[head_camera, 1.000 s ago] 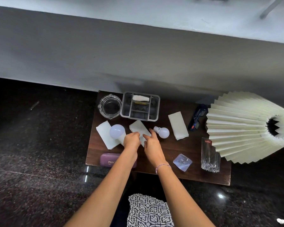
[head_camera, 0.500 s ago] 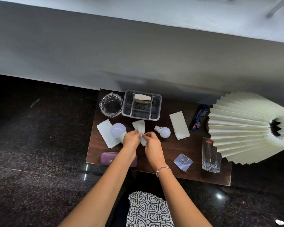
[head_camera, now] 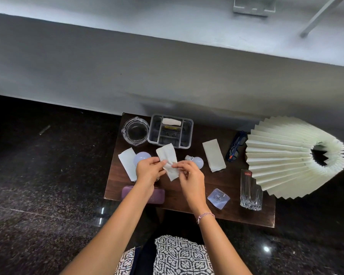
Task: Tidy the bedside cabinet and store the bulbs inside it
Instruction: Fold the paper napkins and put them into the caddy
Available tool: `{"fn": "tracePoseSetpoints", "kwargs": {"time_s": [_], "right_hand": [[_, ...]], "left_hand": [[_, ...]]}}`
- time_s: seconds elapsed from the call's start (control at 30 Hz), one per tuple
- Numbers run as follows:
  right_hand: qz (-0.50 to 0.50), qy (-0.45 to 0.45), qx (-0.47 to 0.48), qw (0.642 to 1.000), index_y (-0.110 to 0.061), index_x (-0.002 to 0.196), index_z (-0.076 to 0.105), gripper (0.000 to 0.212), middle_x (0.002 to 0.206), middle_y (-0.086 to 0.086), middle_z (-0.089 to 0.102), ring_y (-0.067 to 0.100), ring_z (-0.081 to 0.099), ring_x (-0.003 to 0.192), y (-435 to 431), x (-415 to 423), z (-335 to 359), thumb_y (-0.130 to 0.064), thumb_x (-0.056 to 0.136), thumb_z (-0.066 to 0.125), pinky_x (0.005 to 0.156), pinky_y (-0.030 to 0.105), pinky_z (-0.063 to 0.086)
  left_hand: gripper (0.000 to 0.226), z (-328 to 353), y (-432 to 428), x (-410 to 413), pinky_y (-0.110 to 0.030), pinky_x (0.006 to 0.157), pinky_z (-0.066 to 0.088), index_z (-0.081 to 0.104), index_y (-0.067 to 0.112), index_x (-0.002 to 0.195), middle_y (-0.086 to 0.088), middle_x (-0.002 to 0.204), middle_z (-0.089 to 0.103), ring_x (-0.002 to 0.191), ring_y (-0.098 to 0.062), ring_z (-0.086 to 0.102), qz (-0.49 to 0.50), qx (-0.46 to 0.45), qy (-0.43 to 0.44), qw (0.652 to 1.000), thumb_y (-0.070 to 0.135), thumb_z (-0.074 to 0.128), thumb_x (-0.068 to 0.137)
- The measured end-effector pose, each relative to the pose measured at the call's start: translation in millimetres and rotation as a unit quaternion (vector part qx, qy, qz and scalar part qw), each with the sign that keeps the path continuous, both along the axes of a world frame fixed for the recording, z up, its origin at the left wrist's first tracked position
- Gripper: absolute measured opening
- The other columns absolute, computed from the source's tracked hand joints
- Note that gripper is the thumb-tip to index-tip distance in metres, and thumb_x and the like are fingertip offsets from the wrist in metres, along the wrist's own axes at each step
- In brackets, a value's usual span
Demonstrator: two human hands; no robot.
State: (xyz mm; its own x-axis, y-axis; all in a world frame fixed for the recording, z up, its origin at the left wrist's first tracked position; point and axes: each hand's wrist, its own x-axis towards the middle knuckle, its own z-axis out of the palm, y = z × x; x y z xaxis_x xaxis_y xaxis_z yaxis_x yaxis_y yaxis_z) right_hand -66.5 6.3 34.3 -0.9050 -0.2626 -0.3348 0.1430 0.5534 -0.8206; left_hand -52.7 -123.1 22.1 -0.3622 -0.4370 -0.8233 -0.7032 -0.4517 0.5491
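The left grip [head_camera: 149,171] and right grip [head_camera: 189,175] both pinch the near end of a paper sheet [head_camera: 166,154], seemingly lifted off the desk [head_camera: 226,183], its length pointing away, with the large bulb [head_camera: 141,157] just beside the left and the small bulb [head_camera: 198,162] just beside the right.

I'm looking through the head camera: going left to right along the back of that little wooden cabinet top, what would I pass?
glass bowl → grey organiser tray → folded napkin → blue glasses → pleated lampshade
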Motion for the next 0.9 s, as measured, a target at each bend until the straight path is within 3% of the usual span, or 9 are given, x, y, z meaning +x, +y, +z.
{"fn": "tracePoseSetpoints", "kwargs": {"time_s": [0.07,0.13,0.23,0.33,0.43,0.6,0.7,0.9], "right_hand": [[-0.039,-0.024,-0.013,0.999,-0.018,0.098,0.065,0.018,0.098,-0.011,0.060,-0.009,0.056,0.081,0.9,-7.6,2.4,-0.005,0.086,0.062,0.069,0.008,0.044],[-0.050,-0.057,-0.028,0.997,-0.020,0.108,0.059,0.028,0.104,-0.007,0.061,-0.005,0.058,0.071,0.6,-19.4,4.3,-0.011,0.083,0.068,0.065,0.006,0.045],[0.000,-0.069,-0.031,0.997,-0.018,0.123,0.057,0.048,0.100,-0.004,0.064,0.002,0.057,0.067,-3.6,-38.6,8.8,-0.011,0.078,0.074,0.069,0.008,0.047],[0.037,-0.020,-0.014,0.999,-0.014,0.107,0.067,0.032,0.087,-0.002,0.065,0.006,0.057,0.069,-11.1,-54.5,14.0,-0.010,0.077,0.075,0.068,0.013,0.046],[0.028,0.030,0.005,0.999,-0.012,0.087,0.069,0.011,0.084,0.002,0.065,0.006,0.056,0.070,-19.4,-66.7,16.3,-0.010,0.077,0.074,0.064,0.011,0.043],[0.013,0.073,0.019,0.997,-0.009,0.086,0.068,0.008,0.085,0.005,0.068,0.009,0.061,0.074,-28.2,-79.5,15.8,-0.010,0.079,0.073,0.069,0.018,0.050],[0.005,0.064,0.018,0.998,-0.009,0.087,0.068,0.008,0.084,0.006,0.069,0.013,0.065,0.077,-30.3,-82.6,13.4,-0.011,0.080,0.072,0.073,0.030,0.056],[0.020,0.035,0.048,0.998,-0.009,0.093,0.067,0.010,0.089,0.006,0.070,0.015,0.064,0.082,-31.9,-81.3,5.4,-0.012,0.084,0.068,0.078,0.031,0.055]], "left_hand": [[0.028,3.4,-4.2,1.1,-0.020,0.063,0.057,0.062,-0.007,0.109,-0.004,0.079,0.066,0.070,-0.010,0.063,-0.036,-0.028,0.016,0.999,0.004,0.067,0.083],[0.024,8.8,-10.2,-0.5,-0.017,0.058,0.056,0.066,-0.004,0.103,-0.002,0.075,0.066,0.067,-0.008,0.063,-0.085,-0.084,0.034,0.992,0.005,0.069,0.081],[0.012,21.1,-19.9,-8.6,-0.029,0.067,0.058,0.071,0.002,0.090,-0.003,0.075,0.067,0.067,-0.013,0.063,-0.160,-0.156,0.064,0.973,0.006,0.071,0.079],[0.009,34.4,-27.4,-20.4,-0.038,0.078,0.056,0.072,0.011,0.086,-0.006,0.078,0.069,0.074,-0.019,0.064,-0.221,-0.208,0.099,0.948,0.006,0.072,0.078],[0.012,45.3,-34.0,-31.5,-0.025,0.073,0.050,0.075,0.015,0.089,-0.003,0.083,0.073,0.075,-0.011,0.064,-0.283,-0.291,0.106,0.908,0.016,0.074,0.077],[0.020,54.6,-39.5,-46.8,-0.029,0.071,0.052,0.074,0.019,0.097,-0.001,0.088,0.073,0.083,-0.017,0.066,-0.319,-0.423,0.073,0.845,0.025,0.073,0.078],[0.020,51.8,-40.5,-52.0,-0.029,0.069,0.051,0.073,0.020,0.099,0.000,0.090,0.073,0.082,-0.017,0.065,-0.332,-0.437,0.072,0.833,0.026,0.071,0.080],[0.016,39.2,-39.5,-55.3,-0.035,0.076,0.054,0.073,0.017,0.097,-0.004,0.093,0.071,0.082,-0.018,0.064,-0.355,-0.415,0.086,0.833,0.017,0.069,0.082]]}}
